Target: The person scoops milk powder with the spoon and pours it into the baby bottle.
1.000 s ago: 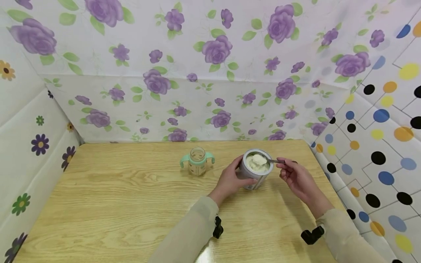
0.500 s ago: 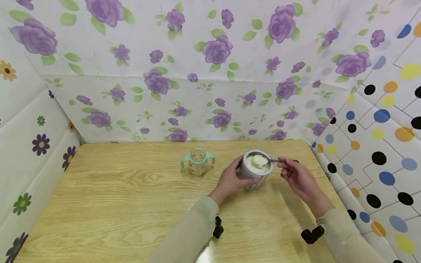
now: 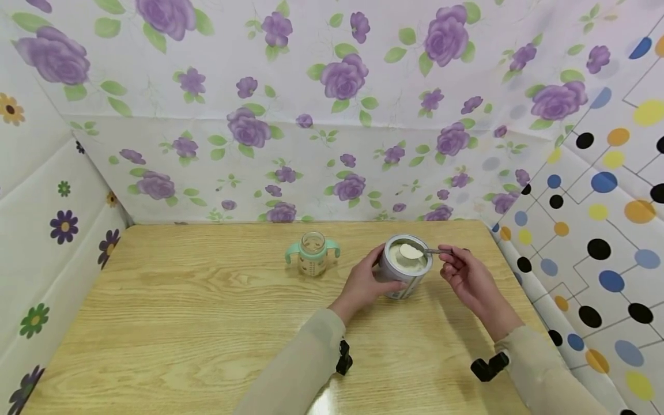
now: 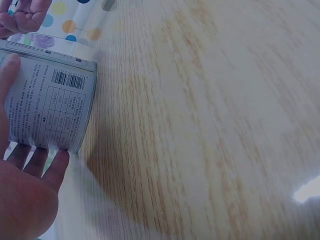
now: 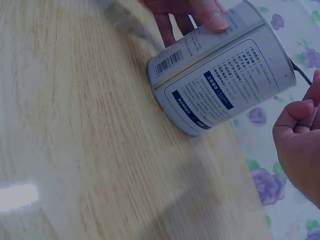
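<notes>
Right hand (image 3: 468,282) of the person is closed in a pinch: thumb and first fingers hold the end of a metal spoon (image 3: 433,251), while the other fingers bend toward the palm. Left hand (image 3: 360,286) is curved widely around a can (image 5: 222,75), with its thumb across the front and fingers on the side behind. The can stands on the wooden table (image 3: 207,323), to the right of a bottle (image 3: 313,262) with two green handles (image 3: 293,251), and apart from it.

The bowl of the spoon, loaded with pale powder (image 3: 411,251), is over the opening of the can. Whether the spoon touches the rim, one cannot tell.

For doing this step well, it seems best that the spoon is held level and the wrist turns little, because loose powder probably slides off easily. Above the opening, any falling grains should land inside the can. A steady left hand, without strong squeezing, would help, and clearing the rim slowly looks safer than doing it quickly.
</notes>
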Available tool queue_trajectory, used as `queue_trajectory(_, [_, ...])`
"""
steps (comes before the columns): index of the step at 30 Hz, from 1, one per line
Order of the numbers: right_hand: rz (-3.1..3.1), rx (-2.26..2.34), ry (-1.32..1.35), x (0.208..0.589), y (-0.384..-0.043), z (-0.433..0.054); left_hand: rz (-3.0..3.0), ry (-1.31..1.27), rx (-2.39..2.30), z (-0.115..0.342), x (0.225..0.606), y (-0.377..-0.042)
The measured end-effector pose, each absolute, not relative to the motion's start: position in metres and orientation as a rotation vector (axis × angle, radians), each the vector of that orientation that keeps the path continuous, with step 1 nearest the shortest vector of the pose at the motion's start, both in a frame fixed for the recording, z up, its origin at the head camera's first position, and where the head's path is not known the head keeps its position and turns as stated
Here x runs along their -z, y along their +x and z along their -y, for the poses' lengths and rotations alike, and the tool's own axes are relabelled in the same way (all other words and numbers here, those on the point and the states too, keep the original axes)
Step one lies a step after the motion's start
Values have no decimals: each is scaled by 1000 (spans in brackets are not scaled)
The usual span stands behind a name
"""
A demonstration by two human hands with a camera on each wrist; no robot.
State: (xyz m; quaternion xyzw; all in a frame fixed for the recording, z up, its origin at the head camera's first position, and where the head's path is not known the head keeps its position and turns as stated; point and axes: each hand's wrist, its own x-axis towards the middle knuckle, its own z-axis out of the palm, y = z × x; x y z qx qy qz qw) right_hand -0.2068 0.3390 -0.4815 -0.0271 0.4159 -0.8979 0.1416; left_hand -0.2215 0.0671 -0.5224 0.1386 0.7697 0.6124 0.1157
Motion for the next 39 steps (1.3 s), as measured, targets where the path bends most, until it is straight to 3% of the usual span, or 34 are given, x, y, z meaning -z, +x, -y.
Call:
queue_trajectory(26, [-1301,2588,-6,483,-207,-336,-2301,443,-1712,-59,515,-224])
queue_trajectory(39, [-1268,2603,-4,481,-207,-335,-2493,717,-1390,-10,460,-222])
